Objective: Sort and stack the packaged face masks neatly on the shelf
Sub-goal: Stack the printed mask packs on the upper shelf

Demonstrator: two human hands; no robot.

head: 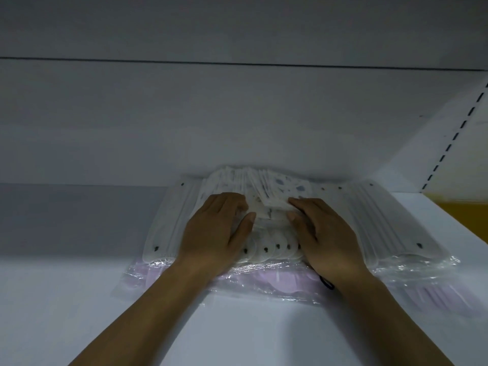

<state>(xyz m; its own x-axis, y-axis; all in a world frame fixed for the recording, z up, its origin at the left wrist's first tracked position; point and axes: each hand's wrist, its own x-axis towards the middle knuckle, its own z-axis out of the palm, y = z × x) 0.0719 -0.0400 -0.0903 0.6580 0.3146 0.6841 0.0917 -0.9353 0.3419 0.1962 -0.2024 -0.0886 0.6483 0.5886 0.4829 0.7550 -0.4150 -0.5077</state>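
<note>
Our left hand (219, 231) and right hand (323, 233) lay flat, fingers nearly straight, pressing down on the white face-mask pack (369, 220). It sat on the smooth white shelf (264, 328), close to the back panel (237, 114), with its long axis running left to right along that panel. Glossy, crinkled clear film covered pleated, overlapping masks. A pink mask pack (264, 285) lay beneath, its front edge jutting towards us. A black band (327, 282) circled our right wrist.
</note>
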